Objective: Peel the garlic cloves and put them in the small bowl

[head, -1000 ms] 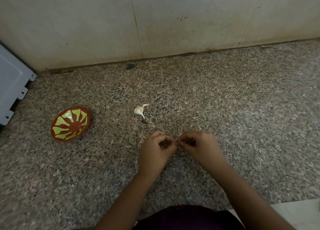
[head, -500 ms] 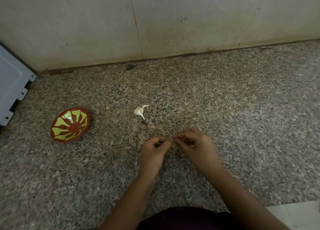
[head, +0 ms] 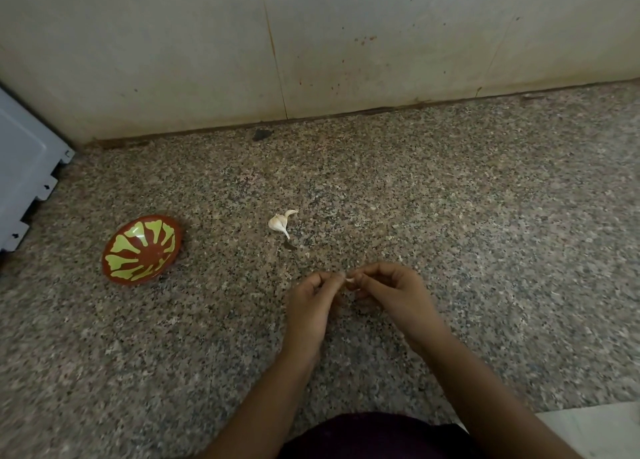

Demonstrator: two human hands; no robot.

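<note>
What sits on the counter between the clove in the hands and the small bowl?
Nothing visible. The clove is pinched between the left hand and right hand; only bare counter runs left to the small bowl. The loose garlic lies farther back, off that line.

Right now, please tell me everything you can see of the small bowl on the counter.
The small bowl is round and shallow, reddish-brown, with a yellow-green pattern of rays spreading from its centre. Its surface is glossy, so it may be plastic or glazed; I cannot tell which. It looks empty, with no garlic inside. It appears tilted, its opening turned toward the camera. It sits on the speckled counter, to the left of the loose garlic cloves and apart from them. Neither hand touches it.
</note>
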